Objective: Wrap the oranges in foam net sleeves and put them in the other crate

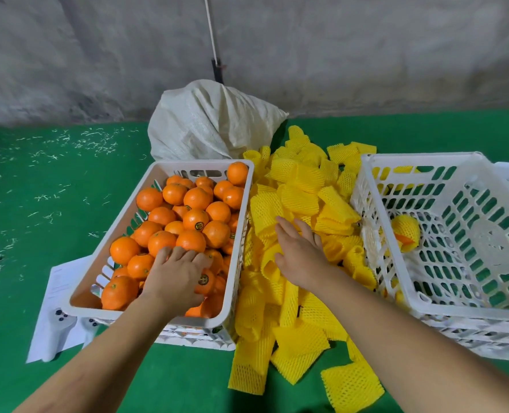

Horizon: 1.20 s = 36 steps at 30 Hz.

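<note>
A white crate (pixel 86 289) on the left holds several oranges (pixel 195 219), some with small round stickers. My left hand (pixel 174 277) reaches into its near end, fingers curled over an orange (pixel 207 283). Between the crates lies a heap of yellow foam net sleeves (pixel 299 198). My right hand (pixel 302 254) lies on the heap with fingers spread and straight, touching the sleeves. The white crate (pixel 396 289) on the right holds one orange wrapped in a yellow sleeve (pixel 406 234).
A full white woven sack (pixel 208 126) leans behind the crates against a grey wall. White paper sheets (pixel 58 296) lie under the left crate on the green floor (pixel 39 189), which is strewn with small white scraps. A pole (pixel 214 55) stands by the wall.
</note>
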### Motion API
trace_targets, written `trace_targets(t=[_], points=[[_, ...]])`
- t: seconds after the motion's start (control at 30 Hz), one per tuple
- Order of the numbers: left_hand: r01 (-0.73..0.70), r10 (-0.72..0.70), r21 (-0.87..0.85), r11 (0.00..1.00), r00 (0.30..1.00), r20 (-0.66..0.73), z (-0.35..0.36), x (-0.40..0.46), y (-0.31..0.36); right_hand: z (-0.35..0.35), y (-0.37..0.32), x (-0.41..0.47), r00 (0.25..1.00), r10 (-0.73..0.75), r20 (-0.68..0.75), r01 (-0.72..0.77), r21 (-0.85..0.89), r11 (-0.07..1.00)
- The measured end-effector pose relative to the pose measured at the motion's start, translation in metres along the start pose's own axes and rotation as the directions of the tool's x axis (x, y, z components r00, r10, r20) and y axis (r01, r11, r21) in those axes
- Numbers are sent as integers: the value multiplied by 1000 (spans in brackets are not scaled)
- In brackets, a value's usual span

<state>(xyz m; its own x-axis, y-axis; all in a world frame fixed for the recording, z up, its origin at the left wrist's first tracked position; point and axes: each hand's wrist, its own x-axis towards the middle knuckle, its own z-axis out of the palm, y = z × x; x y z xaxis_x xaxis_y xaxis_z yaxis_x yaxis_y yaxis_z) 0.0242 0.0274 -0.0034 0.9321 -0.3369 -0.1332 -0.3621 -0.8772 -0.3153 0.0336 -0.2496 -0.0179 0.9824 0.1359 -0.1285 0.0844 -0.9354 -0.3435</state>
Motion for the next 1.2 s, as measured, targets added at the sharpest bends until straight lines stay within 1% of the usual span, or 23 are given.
trace_targets(t=[0.07,0.1,0.13,0.17,0.2,0.23,0.27,0.3,0.33,0.37,0.4,0.5,0.57,0.6,0.7,0.77,0.83,0.93,1.0,1.1,1.13,1.17,1.2], points=[[98,-104,-89,991,992,-71,-9,-4,-1,-4,4,-6,991,-10,-132,20,76,997],[144,-170,-179,973,976,-137,-14,-6,1,-6,6,-10,970,-11,-242,52,164,985],[174,-251,-339,925,948,-197,-20,-8,3,-8,8,-15,928,6,-373,106,280,954],[159,-335,-559,814,914,-227,-31,-11,8,-8,8,-20,868,70,-492,159,407,900],[96,-405,-774,626,888,-218,-44,-14,16,-10,6,-27,816,165,-554,194,531,825],[8,-424,-920,393,889,-174,-58,-16,28,-11,3,-32,791,259,-554,211,645,734],[-62,-402,-985,163,907,-123,-68,-18,43,-13,-2,-38,788,336,-516,213,740,638],[-90,-353,-995,-34,933,-72,-74,-19,58,-13,-7,-42,793,383,-474,212,804,556],[-86,-282,-980,-181,959,-32,-74,-19,72,-12,-12,-46,795,407,-449,206,832,516],[-61,-208,-958,-282,978,-1,-71,-17,84,-11,-17,-49,795,417,-440,193,835,515],[-32,-140,-938,-344,990,17,-66,-15,94,-10,-20,-52,795,417,-440,178,827,533],[-17,-3,-911,-413,1000,-18,-47,-13,106,-8,-21,-58,799,396,-452,172,804,570],[-17,40,-898,-439,998,-38,-33,-14,104,-10,-16,-62,840,379,-389,143,832,536],[-11,46,-902,-431,998,-35,-29,-15,102,-11,-13,-64,865,359,-350,129,847,515],[-3,4,-919,-393,1000,-5,-23,-15,100,-15,-13,-70,906,293,-306,129,857,499],[-10,-42,-934,-358,999,6,-23,-16,104,-16,-17,-75,904,280,-322,145,850,507],[-34,-103,-936,-350,995,2,-21,-18,109,-16,-21,-80,894,285,-347,159,838,521],[-71,-131,-922,-380,991,-22,-19,-19,111,-16,-27,-90,847,228,-481,238,725,647],[-106,-148,-922,-372,987,-53,-21,-18,113,-16,-31,-96,784,106,-612,338,563,754],[-169,-239,-867,-469,969,-59,-20,-17,115,-15,-31,-101,719,-118,-685,440,318,840],[-174,-260,-859,-482,964,-49,-20,-18,116,-13,-29,-99,717,-145,-682,440,281,853],[-170,-270,-859,-483,962,-39,-20,-18,116,-12,-26,-97,730,-127,-672,419,292,860],[-160,-272,-859,-487,962,-25,-20,-18,117,-10,-24,-95,758,-68,-648,379,353,855]])
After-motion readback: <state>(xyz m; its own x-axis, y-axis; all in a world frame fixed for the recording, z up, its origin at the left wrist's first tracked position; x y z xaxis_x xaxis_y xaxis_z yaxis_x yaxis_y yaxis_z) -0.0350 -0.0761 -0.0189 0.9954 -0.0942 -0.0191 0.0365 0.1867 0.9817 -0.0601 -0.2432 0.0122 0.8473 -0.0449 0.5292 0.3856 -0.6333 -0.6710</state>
